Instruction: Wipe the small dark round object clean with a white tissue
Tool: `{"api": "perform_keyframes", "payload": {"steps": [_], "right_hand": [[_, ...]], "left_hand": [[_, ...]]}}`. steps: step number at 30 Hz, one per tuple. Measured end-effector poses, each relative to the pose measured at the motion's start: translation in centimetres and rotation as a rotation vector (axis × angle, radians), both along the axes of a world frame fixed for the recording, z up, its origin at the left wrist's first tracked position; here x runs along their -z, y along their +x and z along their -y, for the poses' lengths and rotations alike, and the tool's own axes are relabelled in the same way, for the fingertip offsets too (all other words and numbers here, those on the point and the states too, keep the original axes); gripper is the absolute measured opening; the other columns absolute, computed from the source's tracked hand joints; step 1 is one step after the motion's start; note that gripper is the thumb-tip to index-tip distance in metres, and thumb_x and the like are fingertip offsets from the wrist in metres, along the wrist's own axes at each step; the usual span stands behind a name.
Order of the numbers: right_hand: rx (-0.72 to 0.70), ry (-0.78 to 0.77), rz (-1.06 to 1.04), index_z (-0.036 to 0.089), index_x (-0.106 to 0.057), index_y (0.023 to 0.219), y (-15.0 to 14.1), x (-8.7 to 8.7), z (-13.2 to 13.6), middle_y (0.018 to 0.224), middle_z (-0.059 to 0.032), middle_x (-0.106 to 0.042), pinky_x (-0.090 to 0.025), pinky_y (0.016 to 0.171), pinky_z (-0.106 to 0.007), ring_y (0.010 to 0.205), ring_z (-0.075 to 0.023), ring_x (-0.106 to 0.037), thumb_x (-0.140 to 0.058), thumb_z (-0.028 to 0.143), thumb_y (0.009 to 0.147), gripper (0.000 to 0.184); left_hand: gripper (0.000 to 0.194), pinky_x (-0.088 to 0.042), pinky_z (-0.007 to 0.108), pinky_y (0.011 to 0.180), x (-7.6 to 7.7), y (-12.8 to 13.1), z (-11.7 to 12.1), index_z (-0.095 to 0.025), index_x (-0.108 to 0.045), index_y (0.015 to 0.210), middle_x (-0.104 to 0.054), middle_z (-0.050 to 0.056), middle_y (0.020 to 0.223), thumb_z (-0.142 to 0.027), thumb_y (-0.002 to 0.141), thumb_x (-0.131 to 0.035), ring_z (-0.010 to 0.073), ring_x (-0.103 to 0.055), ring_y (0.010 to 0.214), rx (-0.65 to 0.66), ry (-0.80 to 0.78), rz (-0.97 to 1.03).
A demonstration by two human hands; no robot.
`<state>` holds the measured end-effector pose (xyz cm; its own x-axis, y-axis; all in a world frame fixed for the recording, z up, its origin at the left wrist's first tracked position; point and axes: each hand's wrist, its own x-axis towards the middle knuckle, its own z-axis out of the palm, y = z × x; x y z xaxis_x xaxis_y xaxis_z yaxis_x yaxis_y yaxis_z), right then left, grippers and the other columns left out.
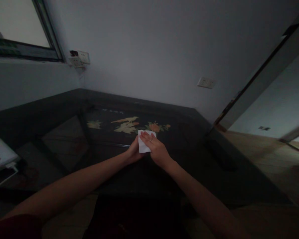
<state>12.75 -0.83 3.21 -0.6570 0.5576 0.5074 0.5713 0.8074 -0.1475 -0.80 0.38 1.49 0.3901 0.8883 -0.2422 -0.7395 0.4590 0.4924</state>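
Centrally, a bare right hand (158,150), fingers extended and loosely together rather than curled, lies across a small, white, rectangular folded sheet (144,146), apparently paper or cloth. The bare left hand (134,152) meets the sheet's left edge and underside; its fingers are hidden, so its closure cannot be told. Both lie above a dark, glossy tabletop (189,149). Just beyond the sheet runs a coloured bird-and-flower design (127,127); farther back, a pale, plain wall (151,49) bears a white rectangular double socket (206,82).
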Motion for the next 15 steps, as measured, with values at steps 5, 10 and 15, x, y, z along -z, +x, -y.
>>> {"api": "perform_keyframes", "payload": {"steps": [5,10,15], "right_hand": [[-0.003,-0.037,-0.049,0.018,-0.038,0.144,0.3,0.0,-0.3,0.148,-0.0074,-0.040,-0.030,0.116,-0.044,0.140,-0.0167,-0.032,-0.032,-0.004,0.079,0.068],[-0.169,0.033,0.014,0.017,-0.047,0.138,1.0,0.1,-0.1,0.142,-0.0089,-0.049,-0.034,0.114,-0.041,0.138,-0.0166,-0.037,-0.035,-0.005,0.077,0.066],[-0.187,0.053,0.020,0.019,-0.051,0.135,1.2,0.1,-0.1,0.141,-0.0082,-0.051,-0.035,0.113,-0.043,0.135,-0.0171,-0.040,-0.037,-0.003,0.079,0.061]], "left_hand": [[0.038,-0.050,0.028,0.080,-0.7,0.5,0.3,-0.011,-0.065,0.107,-0.072,0.007,0.085,-0.036,0.096,-0.039,0.0180,-0.066,0.077,-0.021,0.000,-0.011],[0.044,-0.052,0.028,0.070,-0.5,-0.1,0.3,-0.009,-0.065,0.091,-0.070,0.010,0.074,-0.041,0.097,-0.035,0.0180,-0.066,0.065,0.063,-0.048,0.010],[0.047,-0.051,0.026,0.064,-0.4,-0.4,0.0,-0.009,-0.066,0.085,-0.069,0.009,0.072,-0.041,0.097,-0.034,0.0173,-0.065,0.062,0.095,-0.058,-0.002]]}}
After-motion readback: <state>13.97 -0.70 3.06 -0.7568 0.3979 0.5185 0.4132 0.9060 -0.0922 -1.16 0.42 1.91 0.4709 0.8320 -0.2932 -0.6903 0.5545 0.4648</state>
